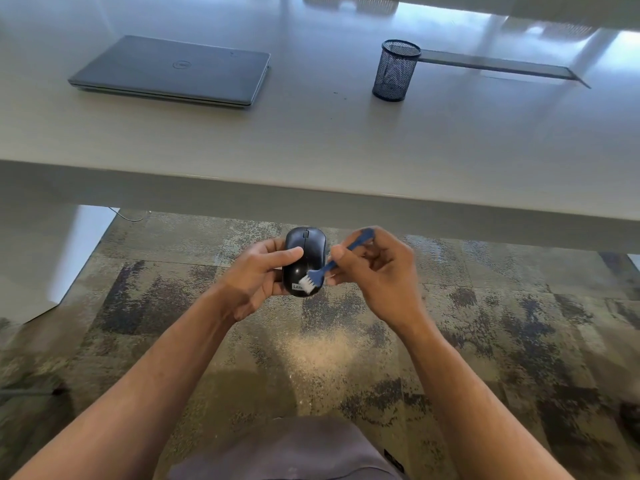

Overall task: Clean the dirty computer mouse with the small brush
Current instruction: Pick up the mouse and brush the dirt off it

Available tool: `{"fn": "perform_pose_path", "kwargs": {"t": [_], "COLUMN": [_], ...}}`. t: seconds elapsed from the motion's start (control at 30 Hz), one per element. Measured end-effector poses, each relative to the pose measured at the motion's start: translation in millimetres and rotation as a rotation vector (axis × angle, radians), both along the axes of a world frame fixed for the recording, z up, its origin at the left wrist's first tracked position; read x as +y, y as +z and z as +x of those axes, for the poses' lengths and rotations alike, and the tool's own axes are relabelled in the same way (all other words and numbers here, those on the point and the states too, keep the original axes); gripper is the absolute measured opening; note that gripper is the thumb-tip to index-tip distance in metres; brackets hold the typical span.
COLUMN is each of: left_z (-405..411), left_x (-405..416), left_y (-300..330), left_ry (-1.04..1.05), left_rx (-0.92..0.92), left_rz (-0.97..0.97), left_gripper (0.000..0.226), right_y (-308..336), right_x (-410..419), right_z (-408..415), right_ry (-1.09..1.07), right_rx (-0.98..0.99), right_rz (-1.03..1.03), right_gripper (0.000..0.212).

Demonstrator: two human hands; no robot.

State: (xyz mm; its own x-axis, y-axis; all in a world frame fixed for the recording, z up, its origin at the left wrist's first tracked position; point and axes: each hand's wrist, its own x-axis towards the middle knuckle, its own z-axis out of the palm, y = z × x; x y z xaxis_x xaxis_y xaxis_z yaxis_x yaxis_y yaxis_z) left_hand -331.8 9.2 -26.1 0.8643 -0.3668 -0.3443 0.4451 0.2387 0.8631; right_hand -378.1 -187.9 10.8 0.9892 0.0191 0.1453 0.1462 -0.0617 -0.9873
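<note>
Patterned carpet [485, 323] below desk [311, 140] | mouse [306, 252] held off the desk's near edge, gripped by left hand [258, 275] | right hand [375, 271] pinching brush [323, 270], bristles on mouse rear | advised: short light strokes outward, mouse kept steady, seams worked.

one mouse [304, 259], one brush [322, 271], one laptop [173, 69]
</note>
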Motion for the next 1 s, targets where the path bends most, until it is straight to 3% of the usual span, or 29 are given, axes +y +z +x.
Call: {"fn": "perform_pose_path", "kwargs": {"t": [0.33, 0.5, 0.6, 0.9, 1.0], "left_z": [-4, -1, 0, -1, 1], "left_x": [-3, -4, -7, -10, -9], "left_y": [-2, -3, -4, -6, -4], "left_ry": [0.008, 0.007, -0.006, -0.053, -0.040], "left_rx": [-0.017, -0.015, -0.010, -0.026, -0.024], "left_rz": [0.018, 0.019, 0.017, 0.034, 0.022], "left_gripper": [0.038, 0.039, 0.041, 0.041, 0.045], "right_y": [1, 7, 6, -2, -3], "right_x": [-9, -7, -2, -10, -15], "right_z": [30, 23, 27, 59, 57], "right_ry": [-0.354, -0.154, -0.068, -0.322, -0.367], "right_rx": [0.066, 0.089, 0.105, 0.085, 0.113], "right_rz": [-0.177, -0.004, -0.054, -0.315, -0.249], "right_gripper": [0.007, 0.009, 0.011, 0.008, 0.009]}}
